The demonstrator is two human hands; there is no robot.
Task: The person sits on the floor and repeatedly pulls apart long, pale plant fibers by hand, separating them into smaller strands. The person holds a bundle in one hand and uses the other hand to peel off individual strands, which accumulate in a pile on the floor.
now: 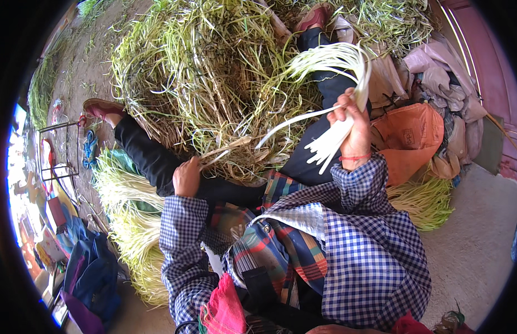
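My right hand [353, 125], a red string round its wrist, grips a bundle of pale blanched stalks [336, 140], probably garlic chives. Their white ends point down toward my lap, and the thin leafy ends [333, 58] droop over above the hand. A single stalk [290, 122] sticks out leftward from my fingers. Above my left thigh, my left hand [186, 177] is closed on a dry, tan strip of husk [227, 147] with a white piece beside it. Between my spread legs lies a large heap of yellow-green and withered stalks [212, 79].
Bundles of pale stalks [135, 234] lie along my left side, with more [421, 204] at my right. An orange woven bag [409, 129] and crumpled sacks [442, 79] sit right. At left are a metal frame [58, 150], a blue toy [89, 150] and dark blue cloth [91, 271].
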